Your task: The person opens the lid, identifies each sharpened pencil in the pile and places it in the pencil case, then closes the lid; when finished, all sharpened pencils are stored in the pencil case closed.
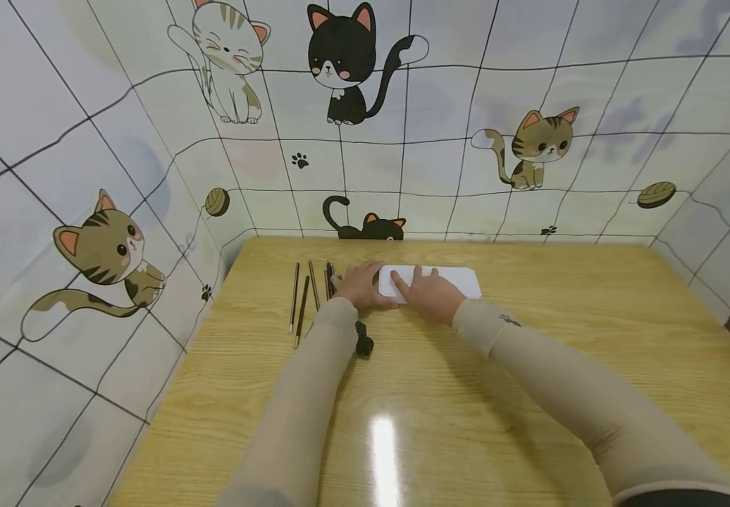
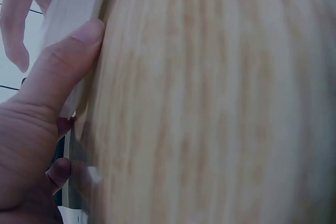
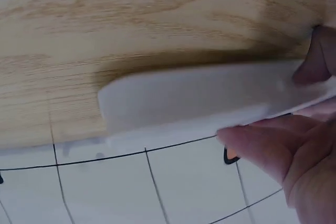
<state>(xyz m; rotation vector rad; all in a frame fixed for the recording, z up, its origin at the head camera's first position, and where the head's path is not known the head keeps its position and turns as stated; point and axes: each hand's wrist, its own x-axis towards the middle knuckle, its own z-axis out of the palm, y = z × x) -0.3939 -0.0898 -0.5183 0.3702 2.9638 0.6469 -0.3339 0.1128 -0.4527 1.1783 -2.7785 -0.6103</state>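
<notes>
A white, flat box (image 1: 460, 280) with rounded corners lies on the table toward the back. My left hand (image 1: 362, 285) grips its left end; the left wrist view shows the thumb (image 2: 68, 61) along the near side wall. Across the box's left half lies my right hand (image 1: 431, 294), fingers over the top. In the right wrist view its thumb (image 3: 317, 59) presses the near wall and its fingers (image 3: 262, 142) reach over the white surface (image 3: 189, 95). What is inside the box cannot be seen.
Several dark pencils (image 1: 302, 310) lie left of my left hand, some partly hidden by it. A small black object (image 1: 363, 343), its kind unclear, sits beside the left sleeve. A cat-printed sheet (image 1: 441, 162) rises behind the wooden table (image 1: 568, 352).
</notes>
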